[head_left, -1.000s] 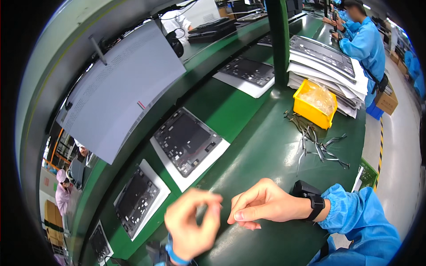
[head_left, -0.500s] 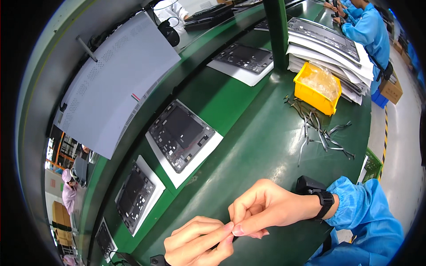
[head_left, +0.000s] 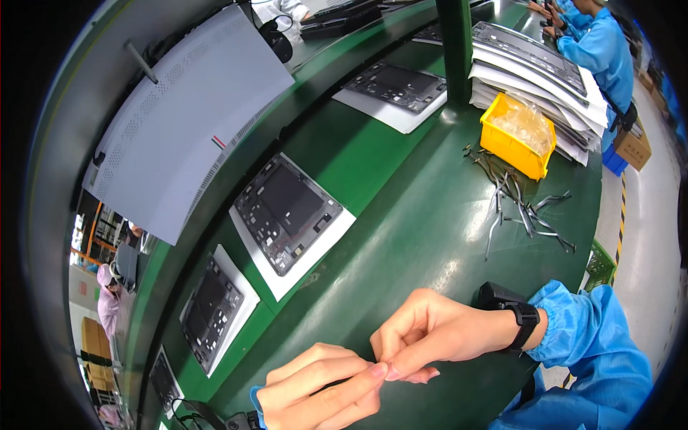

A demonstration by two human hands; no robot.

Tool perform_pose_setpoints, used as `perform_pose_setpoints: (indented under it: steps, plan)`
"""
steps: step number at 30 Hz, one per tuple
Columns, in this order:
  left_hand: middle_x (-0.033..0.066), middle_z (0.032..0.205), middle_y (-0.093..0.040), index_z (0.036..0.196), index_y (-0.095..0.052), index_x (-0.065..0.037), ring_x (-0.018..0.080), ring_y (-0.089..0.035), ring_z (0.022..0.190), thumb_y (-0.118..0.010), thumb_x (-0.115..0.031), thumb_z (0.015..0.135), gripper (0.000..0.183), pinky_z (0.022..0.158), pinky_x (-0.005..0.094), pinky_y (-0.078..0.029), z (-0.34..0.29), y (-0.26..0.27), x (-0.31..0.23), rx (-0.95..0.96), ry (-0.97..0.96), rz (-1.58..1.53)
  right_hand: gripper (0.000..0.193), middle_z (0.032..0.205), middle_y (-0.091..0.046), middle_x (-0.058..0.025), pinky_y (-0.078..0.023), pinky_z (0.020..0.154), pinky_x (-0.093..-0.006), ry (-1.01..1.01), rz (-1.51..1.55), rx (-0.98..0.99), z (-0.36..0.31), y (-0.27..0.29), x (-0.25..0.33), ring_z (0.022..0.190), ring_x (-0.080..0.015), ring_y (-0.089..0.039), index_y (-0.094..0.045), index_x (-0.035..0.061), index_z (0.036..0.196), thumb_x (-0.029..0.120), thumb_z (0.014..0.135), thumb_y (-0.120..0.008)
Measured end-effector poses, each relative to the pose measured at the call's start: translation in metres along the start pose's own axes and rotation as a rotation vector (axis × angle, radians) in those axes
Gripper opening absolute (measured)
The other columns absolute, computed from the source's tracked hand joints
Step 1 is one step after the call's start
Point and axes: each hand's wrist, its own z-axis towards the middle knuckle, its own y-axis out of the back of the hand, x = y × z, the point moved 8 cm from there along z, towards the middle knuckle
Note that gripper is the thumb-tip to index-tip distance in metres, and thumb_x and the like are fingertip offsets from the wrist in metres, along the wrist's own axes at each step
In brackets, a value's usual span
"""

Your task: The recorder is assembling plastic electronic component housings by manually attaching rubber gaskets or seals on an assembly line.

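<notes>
Head view: left hand (head_left: 319, 383) and right hand (head_left: 430, 333) pinch something tiny together, below the dark flat metal frame (head_left: 289, 211); keep fingertips tight.

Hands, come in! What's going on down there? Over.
Left hand and right hand pinched together, fingertips touching; thing between them too small to see. Tablet frame untouched. Nothing in between.

- Left hand (head_left: 322, 383) and right hand (head_left: 430, 333) meet fingertip to fingertip low over the green bench (head_left: 423, 229), pinching something too small to make out.
- A dark tablet frame (head_left: 289, 209) lies flat on a white sheet, tilted, just above the hands.
- A scatter of thin metal strips (head_left: 519, 208) lies on the bench beside a yellow bin (head_left: 512, 143), well apart from the hands.
</notes>
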Motion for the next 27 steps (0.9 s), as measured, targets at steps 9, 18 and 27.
perform_pose_setpoints:
  steps: [9, 18, 27]
  plan:
    - [0.0152, 0.091, -0.077, 0.094, -0.079, 0.006, 0.0247, -0.073, 0.071, -0.081, 0.010, 0.073, 0.022, 0.065, 0.0328, -0.059, -0.016, -0.010, 0.031, 0.019, 0.040, -0.143, 0.010, 0.075, -0.068, -0.0040, -0.047, 0.054, -0.0239, 0.005, -0.042, -0.014, -0.002, 0.005, 0.005, 0.063, -0.0089, -0.063, -0.075, -0.0009, 0.092, 0.007, 0.098, -0.073]
    - [0.0152, 0.092, -0.077, 0.096, -0.079, 0.006, 0.0256, -0.074, 0.073, -0.084, 0.009, 0.072, 0.024, 0.064, 0.0342, -0.060, -0.011, -0.015, 0.036, 0.032, 0.051, -0.158, 0.010, 0.075, -0.069, -0.0032, -0.047, 0.053, -0.0234, 0.008, -0.069, -0.030, -0.003, 0.013, 0.008, 0.062, -0.0081, -0.063, -0.075, -0.0003, 0.092, 0.008, 0.098, -0.073]
    - [0.0155, 0.087, -0.076, 0.095, -0.077, 0.007, 0.0251, -0.073, 0.071, -0.083, 0.008, 0.077, 0.019, 0.063, 0.0351, -0.059, -0.006, -0.020, 0.042, -0.011, 0.098, -0.179, 0.012, 0.075, -0.069, -0.0027, -0.047, 0.053, -0.0228, 0.014, -0.067, -0.047, -0.005, 0.018, 0.012, 0.061, -0.0078, -0.063, -0.077, -0.0006, 0.094, 0.009, 0.099, -0.075]
